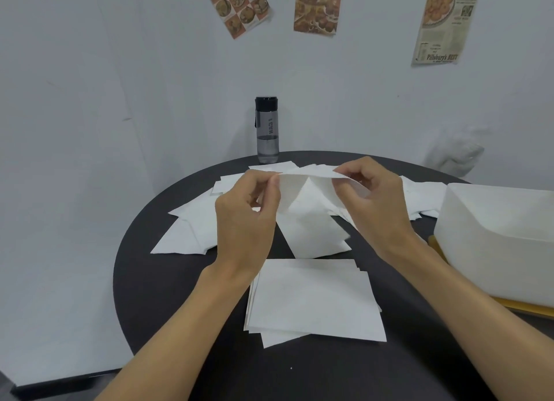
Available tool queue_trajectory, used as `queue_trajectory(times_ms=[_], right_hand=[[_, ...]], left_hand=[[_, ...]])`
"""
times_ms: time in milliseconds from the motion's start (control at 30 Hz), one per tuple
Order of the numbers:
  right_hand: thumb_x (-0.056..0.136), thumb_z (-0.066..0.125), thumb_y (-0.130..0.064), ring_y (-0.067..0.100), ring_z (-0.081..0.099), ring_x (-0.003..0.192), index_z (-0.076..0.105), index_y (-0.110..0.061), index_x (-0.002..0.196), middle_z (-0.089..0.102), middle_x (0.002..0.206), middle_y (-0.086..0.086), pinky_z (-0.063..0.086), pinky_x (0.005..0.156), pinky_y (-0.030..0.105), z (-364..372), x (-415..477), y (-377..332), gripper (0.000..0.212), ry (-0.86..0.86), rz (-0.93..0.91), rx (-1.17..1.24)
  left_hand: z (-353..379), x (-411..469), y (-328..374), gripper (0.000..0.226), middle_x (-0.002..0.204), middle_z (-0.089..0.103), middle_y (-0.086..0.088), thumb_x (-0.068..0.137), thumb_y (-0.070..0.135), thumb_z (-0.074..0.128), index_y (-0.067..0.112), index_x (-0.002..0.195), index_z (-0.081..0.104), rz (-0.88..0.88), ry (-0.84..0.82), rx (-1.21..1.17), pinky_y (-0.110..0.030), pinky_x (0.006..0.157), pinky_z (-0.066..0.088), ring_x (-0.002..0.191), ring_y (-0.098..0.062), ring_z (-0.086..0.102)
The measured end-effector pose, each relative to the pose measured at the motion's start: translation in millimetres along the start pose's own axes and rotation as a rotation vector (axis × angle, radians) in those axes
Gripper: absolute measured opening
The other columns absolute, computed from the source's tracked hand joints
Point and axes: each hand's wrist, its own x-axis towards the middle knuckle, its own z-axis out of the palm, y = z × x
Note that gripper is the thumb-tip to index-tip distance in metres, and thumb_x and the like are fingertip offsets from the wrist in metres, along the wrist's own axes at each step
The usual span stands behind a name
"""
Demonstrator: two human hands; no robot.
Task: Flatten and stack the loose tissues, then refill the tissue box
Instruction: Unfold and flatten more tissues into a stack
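Both hands hold one white tissue [302,187] up above the table. My left hand [245,217] pinches its left edge and my right hand [374,202] pinches its right edge, so it hangs stretched between them. Below the hands, near me, lies a flat stack of tissues [314,298]. Loose tissues [192,223] are scattered across the far half of the round black table [168,295]. The white tissue box [497,238] stands at the right, its top open toward me, on a yellow base [527,307].
A dark water bottle [266,131] stands at the table's far edge against the white wall. Paper posters [317,5] hang on the wall above. A crumpled white bag [455,158] sits behind the table at the right.
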Motion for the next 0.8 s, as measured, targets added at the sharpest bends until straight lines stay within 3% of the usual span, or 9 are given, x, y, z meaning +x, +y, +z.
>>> queue_trajectory(times_ms=[133,233,300,367,467,600,700,800], right_hand=[[0.090,0.063,-0.010,0.015,0.063,0.084,0.067,-0.019,0.088,0.067,0.088,-0.003,0.049,0.075,0.023,3,-3,-9,0.010,-0.037,-0.073,0.055],[0.093,0.059,-0.024,0.011,0.062,0.092,0.067,-0.025,0.095,0.066,0.097,-0.007,0.048,0.079,0.022,7,-7,-14,0.008,-0.159,-0.114,0.068],[0.095,0.050,-0.037,0.015,0.061,0.104,0.069,-0.024,0.100,0.065,0.107,-0.008,0.048,0.086,0.027,7,-8,-13,0.024,-0.220,-0.133,0.071],[0.097,0.040,-0.042,0.017,0.058,0.113,0.071,-0.020,0.103,0.064,0.115,-0.005,0.047,0.091,0.029,7,-9,-11,0.038,-0.262,-0.136,0.056],[0.098,0.036,-0.045,0.016,0.057,0.115,0.071,-0.023,0.100,0.062,0.119,-0.003,0.043,0.090,0.023,7,-10,-10,0.042,-0.316,-0.111,0.062],[0.098,0.043,-0.040,0.016,0.056,0.116,0.074,-0.025,0.095,0.060,0.121,-0.008,0.042,0.092,0.018,8,-9,-10,0.034,-0.325,-0.099,0.013],[0.094,0.055,-0.035,0.005,0.054,0.120,0.068,-0.030,0.114,0.062,0.124,-0.013,0.038,0.093,0.012,1,-2,-7,0.024,-0.251,0.017,-0.047],[0.095,0.065,-0.023,0.006,0.061,0.109,0.059,-0.026,0.130,0.067,0.116,-0.008,0.043,0.092,0.021,-13,5,-3,0.035,-0.282,0.227,0.029]], left_hand=[[5,2,10,0.016,0.079,0.063,-0.011,0.102,0.013,0.056,0.010,0.088,0.061,-0.128,-0.048,-0.151,-0.045,0.072,0.052,0.076,-0.033,0.059],[7,4,10,0.017,0.085,0.062,-0.026,0.099,0.024,0.054,0.012,0.087,0.057,-0.218,-0.086,-0.243,-0.063,0.073,0.054,0.081,-0.048,0.059],[6,4,11,0.017,0.090,0.061,-0.027,0.101,0.022,0.053,0.010,0.090,0.057,-0.284,-0.100,-0.275,-0.066,0.076,0.054,0.084,-0.049,0.060],[4,5,12,0.015,0.092,0.065,-0.020,0.105,0.018,0.049,0.008,0.097,0.056,-0.370,-0.124,-0.367,-0.057,0.079,0.059,0.084,-0.038,0.066],[2,5,16,0.016,0.089,0.074,-0.002,0.103,0.023,0.052,0.009,0.111,0.054,-0.453,-0.178,-0.516,-0.042,0.080,0.060,0.084,-0.022,0.072],[2,6,11,0.025,0.087,0.076,-0.013,0.097,0.009,0.063,0.016,0.120,0.052,-0.476,-0.128,-0.418,-0.045,0.080,0.059,0.081,-0.027,0.071],[-2,8,7,0.028,0.088,0.077,-0.010,0.097,0.004,0.060,0.016,0.121,0.052,-0.512,-0.096,-0.459,-0.040,0.074,0.058,0.081,-0.023,0.070],[-5,9,8,0.030,0.089,0.078,-0.003,0.097,0.003,0.059,0.014,0.124,0.051,-0.535,-0.081,-0.514,-0.029,0.065,0.055,0.079,-0.017,0.071]])
